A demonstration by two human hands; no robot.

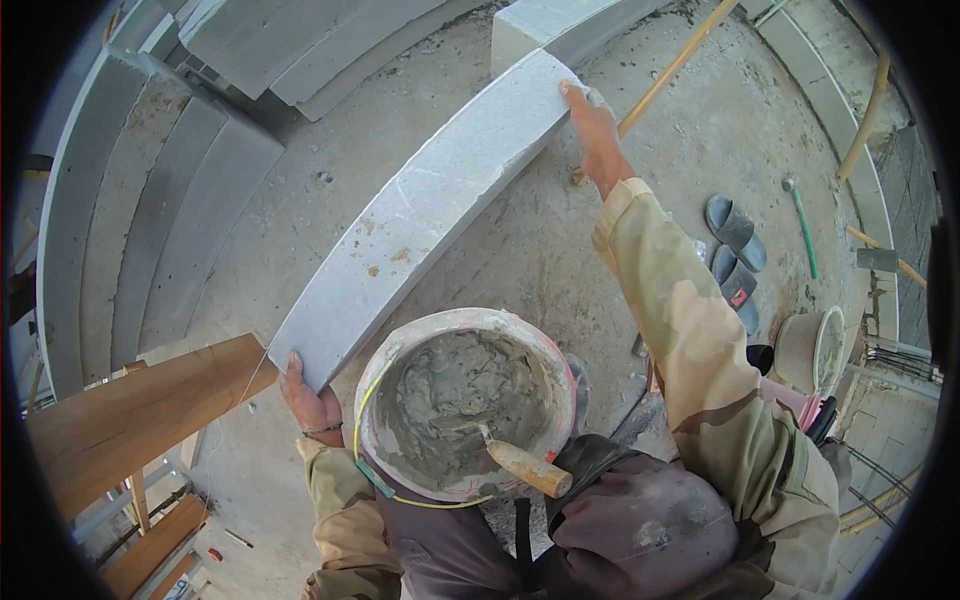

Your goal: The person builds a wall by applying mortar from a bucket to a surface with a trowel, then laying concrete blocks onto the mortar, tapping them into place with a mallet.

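Note:
A long pale grey concrete block [420, 215] lies slantwise between my two hands, with a few brown stains on its top face. My left hand [308, 402] grips its near left end, the thumb showing at the edge and the other fingers hidden beneath. At the far right end my right hand [597, 135] is closed around the block's edge. Just below the block is a bucket [368, 400] of wet grey mortar [465, 385]. A trowel with a wooden handle [530, 468] rests in it, its blade mostly sunk in the mortar.
Stacked blocks [150, 200] stand at left, with more at the top [290, 50]. A wooden post [150, 415] is at lower left. To the right are sandals [735, 230], a green-handled hammer [802, 230], a second bucket [805, 350] and a bamboo pole [680, 65].

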